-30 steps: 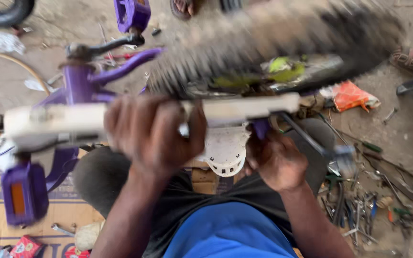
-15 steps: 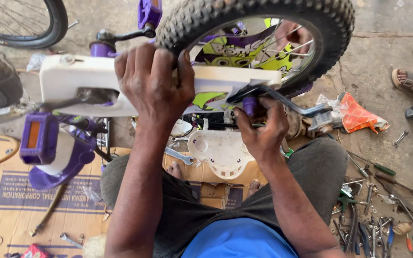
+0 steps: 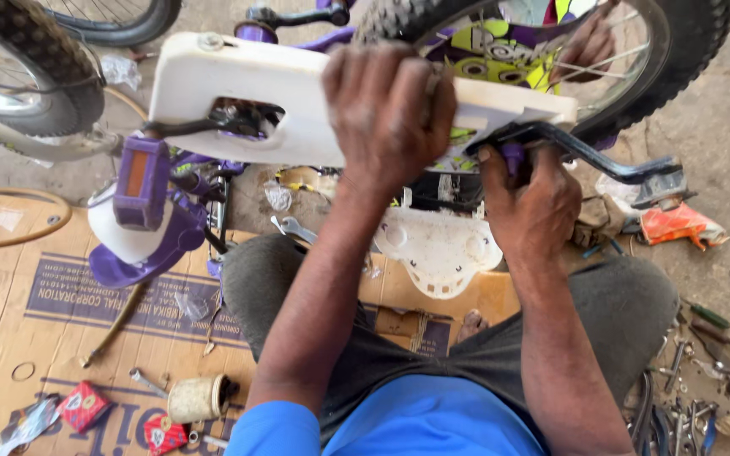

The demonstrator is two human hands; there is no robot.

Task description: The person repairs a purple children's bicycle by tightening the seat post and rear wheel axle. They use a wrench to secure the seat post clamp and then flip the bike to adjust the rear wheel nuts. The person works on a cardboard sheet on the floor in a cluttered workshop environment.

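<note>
A small purple bicycle [image 3: 238, 38] is kept upside down over the lap of a seated person, so its drivetrain faces upward. The white chain guard [image 3: 238, 93] is pressed flat by the left hand [image 3: 386, 110], fingers curled over its far edge to steady it. The right hand [image 3: 530, 203] is closed tightly around the purple frame tube beneath the black crank arm [image 3: 585, 152], beside the knobby rear tyre [image 3: 678, 67]. Spanners [image 3: 293, 226] lie scattered on flattened cardboard [image 3: 27, 338] near its right edge, within reach.

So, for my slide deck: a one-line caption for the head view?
Left hand presses a white chain guard; right hand grips the black crank.
</note>
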